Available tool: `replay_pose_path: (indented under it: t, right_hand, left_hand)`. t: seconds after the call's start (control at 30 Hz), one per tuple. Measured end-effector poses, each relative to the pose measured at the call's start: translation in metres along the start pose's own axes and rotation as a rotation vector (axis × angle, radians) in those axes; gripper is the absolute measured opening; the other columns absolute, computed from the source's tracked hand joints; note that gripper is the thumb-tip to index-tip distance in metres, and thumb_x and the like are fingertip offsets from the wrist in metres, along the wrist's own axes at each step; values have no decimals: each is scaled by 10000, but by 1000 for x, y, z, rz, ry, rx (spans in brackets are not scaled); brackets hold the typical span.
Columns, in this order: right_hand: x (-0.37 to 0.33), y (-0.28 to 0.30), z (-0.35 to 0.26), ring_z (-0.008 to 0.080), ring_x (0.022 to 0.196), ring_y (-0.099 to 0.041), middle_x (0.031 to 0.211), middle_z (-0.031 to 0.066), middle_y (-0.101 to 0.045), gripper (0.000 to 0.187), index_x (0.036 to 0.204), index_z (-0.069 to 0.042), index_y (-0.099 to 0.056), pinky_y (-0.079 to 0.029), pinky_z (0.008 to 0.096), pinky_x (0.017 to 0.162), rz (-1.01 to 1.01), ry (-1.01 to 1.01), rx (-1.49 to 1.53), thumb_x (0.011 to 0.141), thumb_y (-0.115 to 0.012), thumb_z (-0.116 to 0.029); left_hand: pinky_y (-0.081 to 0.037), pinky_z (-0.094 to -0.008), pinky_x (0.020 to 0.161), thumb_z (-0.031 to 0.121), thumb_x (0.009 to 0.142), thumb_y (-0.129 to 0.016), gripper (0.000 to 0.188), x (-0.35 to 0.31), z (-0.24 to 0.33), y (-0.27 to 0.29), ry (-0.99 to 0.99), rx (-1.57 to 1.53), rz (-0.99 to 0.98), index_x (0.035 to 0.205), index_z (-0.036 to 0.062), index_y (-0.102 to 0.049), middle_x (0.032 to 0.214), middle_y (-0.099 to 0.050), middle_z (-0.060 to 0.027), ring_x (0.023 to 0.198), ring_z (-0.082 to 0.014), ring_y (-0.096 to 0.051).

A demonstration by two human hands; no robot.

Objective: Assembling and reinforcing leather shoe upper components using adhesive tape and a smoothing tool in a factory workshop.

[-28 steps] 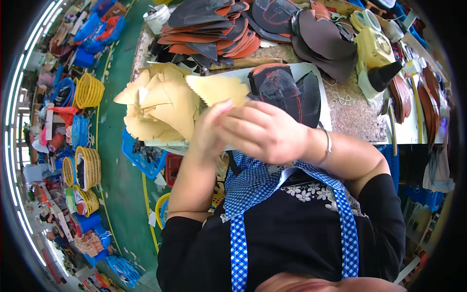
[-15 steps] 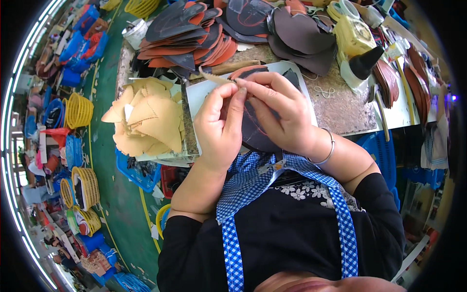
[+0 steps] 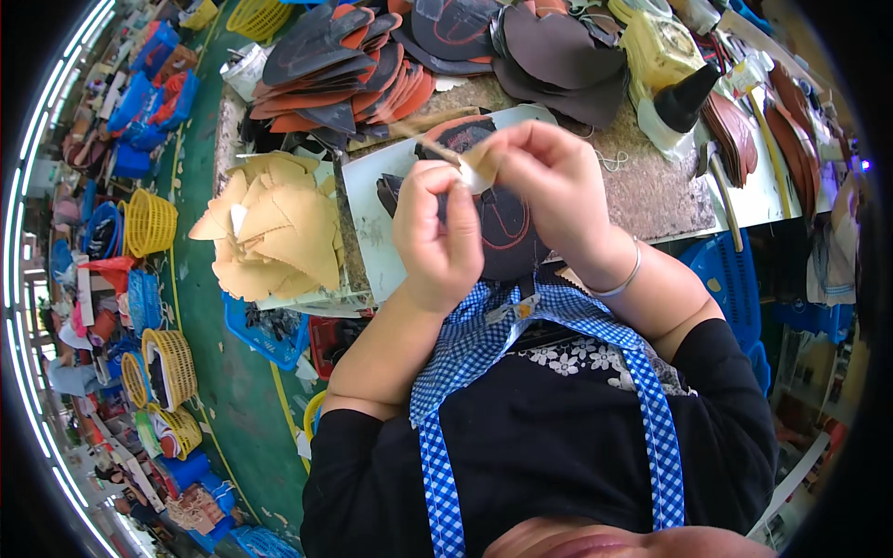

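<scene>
While your left hand pinched one side of a tan piece, your right hand gripped the other, both narrowly; the tan piece hung above a dark piece on the white board; the tan pile lay to your left.

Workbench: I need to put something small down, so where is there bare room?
The widest patch is on the speckled slab, between the right hand, the loose white thread and the curved handle. A narrower strip of white board lies between the tan pieces and the left hand. The back is crowded with dark and orange pieces.
</scene>
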State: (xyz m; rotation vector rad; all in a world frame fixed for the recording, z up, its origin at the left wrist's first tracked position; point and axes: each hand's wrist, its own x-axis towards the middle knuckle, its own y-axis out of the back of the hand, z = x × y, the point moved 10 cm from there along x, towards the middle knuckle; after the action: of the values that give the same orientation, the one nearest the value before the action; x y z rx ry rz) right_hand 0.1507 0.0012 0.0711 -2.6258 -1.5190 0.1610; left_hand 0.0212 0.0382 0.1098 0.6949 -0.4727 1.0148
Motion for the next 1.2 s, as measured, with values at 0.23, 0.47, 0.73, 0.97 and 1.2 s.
replay_pose_path:
  t: [0.23,0.47,0.73,0.97,1.2]
  right_hand:
    - [-6,0,2,118,804,-604,904,61,-628,181,1003,12,-579,-500,259,727,-32,257,-55,966,-472,-129]
    - [-7,-10,49,221,893,-641,1021,147,-609,232,1113,19,-511,-545,346,794,-169,-446,568,962,-416,-130]
    - [-58,12,-10,156,621,-523,715,44,-570,264,875,-1,-578,-414,279,547,-1103,367,-618,767,-722,-194]
    - [-44,17,-46,108,568,-513,711,30,-572,303,886,-15,-580,-431,239,540,-182,450,-674,706,-798,-123]
    - [-31,55,38,2,525,-431,625,-22,-531,238,766,1,-557,-347,194,449,-24,-169,27,768,-767,-112]
  left_hand:
    - [-410,-267,732,137,926,-514,154,-2,-17,-14,157,-182,-126,932,-14,-487,948,-516,-91,831,-156,-521]
    - [-426,-359,950,175,769,-508,346,-28,-52,-49,931,-1726,-133,977,-90,-587,1152,-587,-170,1071,-278,-550]
    - [-338,-418,1007,320,816,-485,304,3,-40,18,535,-1619,-120,786,35,-588,843,-481,-70,871,-220,-476]
    - [-492,-331,747,533,670,-777,917,-7,21,-18,74,-337,-367,1304,5,-377,1252,-486,-174,980,-261,-572]
    - [-453,-191,578,95,809,-721,480,-59,-79,-13,832,-383,-509,1183,26,-428,876,-621,-64,729,-56,-582]
